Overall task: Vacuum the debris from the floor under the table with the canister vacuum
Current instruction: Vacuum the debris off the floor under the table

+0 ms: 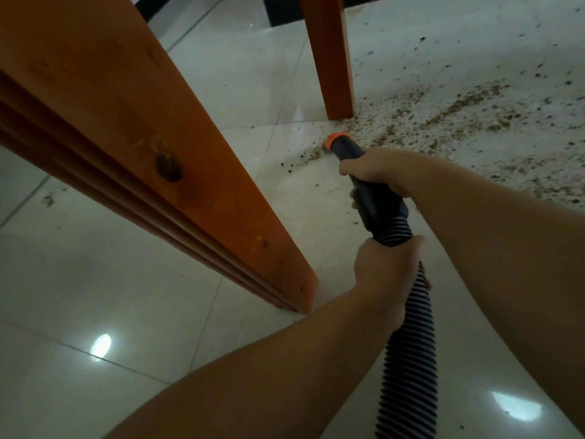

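Note:
A black vacuum hose handle [376, 201] with an orange-ringed nozzle tip [336, 140] points down at the pale tiled floor. My right hand [380, 172] grips the handle just behind the nozzle. My left hand [387, 270] grips the ribbed black hose [408, 359] right below the handle. The nozzle tip sits at the left edge of a wide spread of brown crumbs and dark specks, the debris [449, 118], which covers the floor to the right. The canister itself is out of view.
A thick orange wooden table leg [164, 153] slants across the left, close to my left arm. A second wooden leg [334, 58] stands just behind the nozzle. A dark strip [285, 11] runs along the far wall. Bare glossy tiles [110, 296] lie at left and front.

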`<state>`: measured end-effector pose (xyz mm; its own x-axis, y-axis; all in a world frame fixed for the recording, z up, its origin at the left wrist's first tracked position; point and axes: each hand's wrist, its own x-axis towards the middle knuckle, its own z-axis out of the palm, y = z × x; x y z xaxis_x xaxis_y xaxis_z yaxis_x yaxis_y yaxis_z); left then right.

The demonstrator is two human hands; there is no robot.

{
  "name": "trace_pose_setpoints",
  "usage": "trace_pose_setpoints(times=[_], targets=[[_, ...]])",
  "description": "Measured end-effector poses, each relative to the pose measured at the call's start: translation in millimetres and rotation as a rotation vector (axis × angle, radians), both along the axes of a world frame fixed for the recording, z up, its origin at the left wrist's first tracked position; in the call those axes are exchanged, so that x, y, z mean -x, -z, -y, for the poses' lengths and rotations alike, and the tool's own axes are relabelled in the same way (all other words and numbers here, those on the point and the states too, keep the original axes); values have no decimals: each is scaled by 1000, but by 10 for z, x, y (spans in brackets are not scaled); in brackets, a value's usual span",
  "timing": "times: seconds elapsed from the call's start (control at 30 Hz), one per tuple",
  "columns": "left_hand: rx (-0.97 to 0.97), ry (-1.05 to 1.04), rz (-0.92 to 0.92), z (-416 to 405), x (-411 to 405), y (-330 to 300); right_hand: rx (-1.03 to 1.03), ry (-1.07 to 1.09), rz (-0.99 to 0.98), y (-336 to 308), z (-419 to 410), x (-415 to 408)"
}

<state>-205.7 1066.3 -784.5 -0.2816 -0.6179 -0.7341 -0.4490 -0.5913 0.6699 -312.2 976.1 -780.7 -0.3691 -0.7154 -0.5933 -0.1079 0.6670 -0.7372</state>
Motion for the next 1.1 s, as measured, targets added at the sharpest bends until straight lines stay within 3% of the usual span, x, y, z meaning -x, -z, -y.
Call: trace_pose_setpoints(times=[0.43, 0.57, 0.73, 0.97, 1.1], targets=[[23, -109, -59, 62, -315, -201, -63, -202, 80, -47, 276, -406], [25, -158, -50, 264, -334, -168, -5, -140, 83, 3, 446, -427], [174, 12, -18, 444, -190, -73, 22, 20, 48, 67, 540, -186], [11, 36, 4, 364, -12, 95, 53, 242, 35, 221, 315, 124], [14, 71, 39, 184, -108, 150, 59, 192, 51, 236, 124, 7]])
